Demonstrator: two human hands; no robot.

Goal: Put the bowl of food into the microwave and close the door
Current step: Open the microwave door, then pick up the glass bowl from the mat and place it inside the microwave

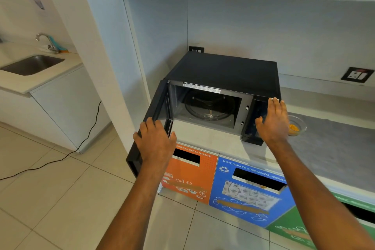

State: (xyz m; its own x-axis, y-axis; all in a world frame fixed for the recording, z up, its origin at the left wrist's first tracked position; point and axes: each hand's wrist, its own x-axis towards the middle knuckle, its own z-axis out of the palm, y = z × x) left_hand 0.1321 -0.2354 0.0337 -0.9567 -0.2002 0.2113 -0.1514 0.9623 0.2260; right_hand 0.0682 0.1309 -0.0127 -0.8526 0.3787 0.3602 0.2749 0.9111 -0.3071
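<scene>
The left hand (155,141) gripped the top edge of the one microwave door (150,128), which stood wide open. The single microwave (223,87) showed one bare glass turntable (210,105). The right hand (273,122) lay flat and spread against the control panel, holding nothing. The one bowl of food (297,127) sat on the desk (334,148), just right of the microwave, partly hidden behind that hand. Risk: a blind sideways reach could knock or tip the bowl.
</scene>
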